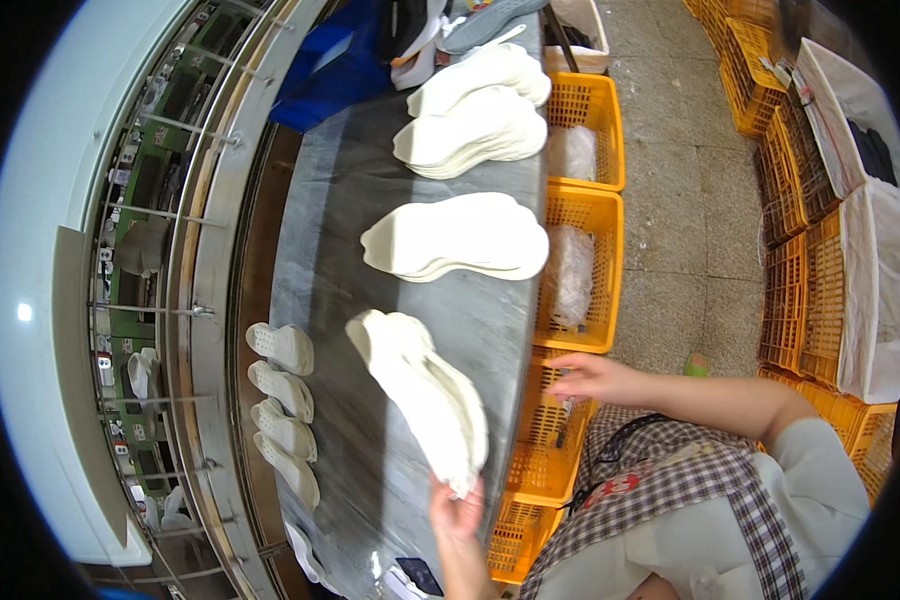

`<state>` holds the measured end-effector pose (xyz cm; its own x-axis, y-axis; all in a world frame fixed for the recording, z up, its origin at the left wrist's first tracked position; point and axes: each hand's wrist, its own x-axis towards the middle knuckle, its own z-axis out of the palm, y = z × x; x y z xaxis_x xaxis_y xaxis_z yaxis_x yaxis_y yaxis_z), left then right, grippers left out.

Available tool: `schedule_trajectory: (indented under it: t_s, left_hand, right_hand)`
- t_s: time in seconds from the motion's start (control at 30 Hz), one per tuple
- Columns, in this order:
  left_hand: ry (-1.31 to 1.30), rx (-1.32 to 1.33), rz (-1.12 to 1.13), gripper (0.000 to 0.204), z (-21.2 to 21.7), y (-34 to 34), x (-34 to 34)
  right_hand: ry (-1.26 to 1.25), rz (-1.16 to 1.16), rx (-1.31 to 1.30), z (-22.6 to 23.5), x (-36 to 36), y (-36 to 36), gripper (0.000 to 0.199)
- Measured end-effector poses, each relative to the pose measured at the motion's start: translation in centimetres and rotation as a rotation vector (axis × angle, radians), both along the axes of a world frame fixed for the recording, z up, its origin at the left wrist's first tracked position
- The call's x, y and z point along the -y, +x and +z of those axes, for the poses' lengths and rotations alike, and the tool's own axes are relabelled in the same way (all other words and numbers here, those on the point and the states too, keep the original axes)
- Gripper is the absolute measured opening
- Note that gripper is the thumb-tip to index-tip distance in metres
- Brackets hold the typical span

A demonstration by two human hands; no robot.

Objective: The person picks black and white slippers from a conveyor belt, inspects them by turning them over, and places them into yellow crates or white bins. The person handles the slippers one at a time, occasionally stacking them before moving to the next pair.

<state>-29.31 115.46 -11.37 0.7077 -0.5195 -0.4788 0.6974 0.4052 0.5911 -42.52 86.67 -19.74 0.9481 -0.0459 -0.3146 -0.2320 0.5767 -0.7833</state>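
Note:
My left hand (456,508) grips the near end of a small stack of white insoles (425,395), which lies slanted across the grey work surface (345,450). Its fingers and thumb are closed around that end. To the right, my right hand (592,380) hangs above an orange basket beside the surface, fingers stretched out and holding nothing. Farther up the surface lies another stack of white insoles (455,238). Beyond it are a thicker pile of insoles (470,132) and one more pile (485,78) behind. Several white clogs with holes (285,430) line the left edge.
Orange baskets (618,270) stand along the right edge, some holding clear plastic bags (571,275). Left runs a metal rail (205,310) with green machinery behind bars. A blue bin (330,70) and grey shoe (490,25) sit at the far end. Lined crates (875,290) stand far right.

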Motion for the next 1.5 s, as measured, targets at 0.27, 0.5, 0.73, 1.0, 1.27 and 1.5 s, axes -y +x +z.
schedule_trajectory:
  t_s: [0.27,0.5,0.73,1.0,1.27,1.5]
  left_hand:
    - [0.351,0.163,-0.549,0.095,0.8,-13.5,6.9]
    - [0.348,0.390,-0.398,0.050,1.5,-14.4,20.6]
    - [0.115,0.041,-0.645,0.041,0.6,-17.2,27.7]
    - [-0.019,-0.165,-0.802,0.048,-2.6,-18.8,30.3]
    - [-0.064,-0.181,-0.843,0.057,-3.3,-18.9,30.5]
    - [-0.021,-0.234,-0.816,0.056,-3.5,-18.7,30.5]
  right_hand:
    - [0.799,-0.043,0.297,4.6,-1.3,-4.1,0.074]
    - [0.145,-0.215,0.210,8.6,3.1,-11.3,0.083]
    - [0.070,-0.341,0.099,10.4,8.4,-16.9,0.082]
    - [0.213,-0.386,-0.068,9.8,10.5,-19.8,0.072]
    - [0.266,-0.392,0.008,7.7,10.7,-19.7,0.068]
    - [0.205,-0.382,-0.027,8.0,10.7,-19.8,0.068]
